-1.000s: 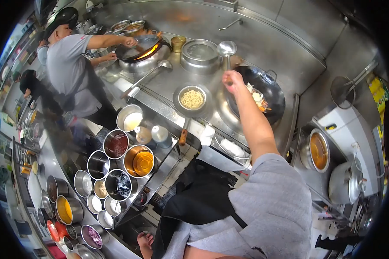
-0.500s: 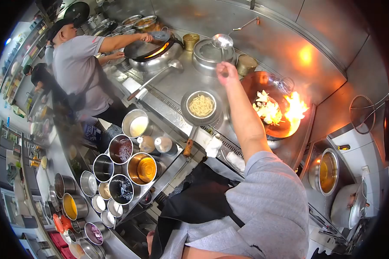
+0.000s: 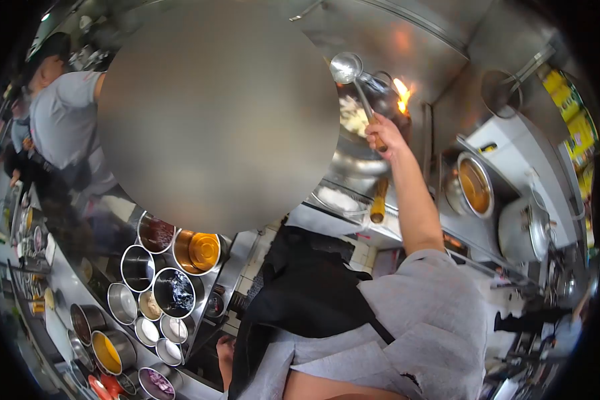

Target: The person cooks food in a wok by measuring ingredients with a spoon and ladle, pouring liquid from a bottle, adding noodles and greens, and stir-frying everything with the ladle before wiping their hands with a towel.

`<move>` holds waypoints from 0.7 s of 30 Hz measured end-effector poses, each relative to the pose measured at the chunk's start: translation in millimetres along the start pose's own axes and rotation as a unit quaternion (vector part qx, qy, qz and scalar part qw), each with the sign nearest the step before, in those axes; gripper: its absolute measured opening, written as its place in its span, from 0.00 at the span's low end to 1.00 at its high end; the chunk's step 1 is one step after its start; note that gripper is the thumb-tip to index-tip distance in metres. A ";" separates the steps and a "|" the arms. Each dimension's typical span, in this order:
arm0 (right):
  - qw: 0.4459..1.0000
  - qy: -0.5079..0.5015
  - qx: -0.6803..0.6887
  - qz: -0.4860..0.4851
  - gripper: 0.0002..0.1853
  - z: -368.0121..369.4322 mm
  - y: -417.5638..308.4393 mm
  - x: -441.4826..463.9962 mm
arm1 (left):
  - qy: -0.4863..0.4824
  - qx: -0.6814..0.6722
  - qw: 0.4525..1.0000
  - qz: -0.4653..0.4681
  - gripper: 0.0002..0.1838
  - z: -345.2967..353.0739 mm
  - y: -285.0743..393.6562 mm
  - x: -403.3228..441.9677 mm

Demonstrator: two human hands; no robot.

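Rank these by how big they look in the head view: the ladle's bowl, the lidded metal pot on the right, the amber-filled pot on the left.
1. Lidded metal pot
2. Amber-filled pot
3. Ladle's bowl

Text in view: none that I can read. At the upper right of the frame, glossy yellow packaging (image 3: 572,120) carries dark printed marks; from my camera these are too small and blurred to resolve into letters or numbers. Across the upper left and centre, a round grey blur hides that region from me, so I cannot tell about lettering there.
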State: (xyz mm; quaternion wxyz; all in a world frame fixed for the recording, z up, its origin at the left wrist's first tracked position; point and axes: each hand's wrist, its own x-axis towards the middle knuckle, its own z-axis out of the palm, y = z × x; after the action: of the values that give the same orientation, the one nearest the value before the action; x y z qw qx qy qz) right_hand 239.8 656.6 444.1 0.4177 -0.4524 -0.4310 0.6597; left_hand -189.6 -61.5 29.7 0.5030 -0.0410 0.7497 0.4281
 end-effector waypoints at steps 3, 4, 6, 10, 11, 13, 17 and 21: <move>0.965 0.067 -0.252 -0.006 0.37 -17.7 -19.6 -57.4 | -0.030 0.027 0.988 -0.146 0.27 7.1 27.1 -0.2; 0.948 0.103 -0.300 -0.012 0.40 -20.2 -25.5 -78.1 | -0.039 0.031 0.985 -0.163 0.29 15.3 38.4 -2.7; 0.953 0.108 -0.282 -0.035 0.41 -36.5 -31.6 -105.3 | -0.077 0.057 0.982 -0.163 0.25 16.6 41.3 9.6; 0.993 0.064 -0.013 -0.101 0.41 -58.1 -13.1 -155.5 | -0.140 0.052 0.987 -0.058 0.13 37.1 48.1 30.2; 0.991 0.074 0.048 -0.097 0.40 -56.2 -4.9 -165.0 | -0.152 0.036 0.988 -0.018 0.10 41.4 47.6 32.5; 0.994 0.068 0.005 -0.089 0.37 -69.9 26.0 -167.5 | -0.193 -0.001 0.977 0.087 0.06 45.2 41.6 36.7; 0.973 0.100 -0.188 -0.092 0.40 -84.1 90.9 -178.2 | -0.062 0.274 0.916 0.287 0.12 39.6 43.1 -33.6; 0.981 0.108 -0.127 -0.097 0.42 -86.2 155.9 -203.6 | 0.092 0.279 0.934 0.205 0.18 23.4 63.6 -145.2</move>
State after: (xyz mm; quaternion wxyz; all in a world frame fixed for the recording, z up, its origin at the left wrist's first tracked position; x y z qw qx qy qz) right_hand 346.4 437.8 325.9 0.4632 -0.5263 -0.5053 0.5031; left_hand -132.8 -59.0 179.5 0.3244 0.2166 0.8739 0.2901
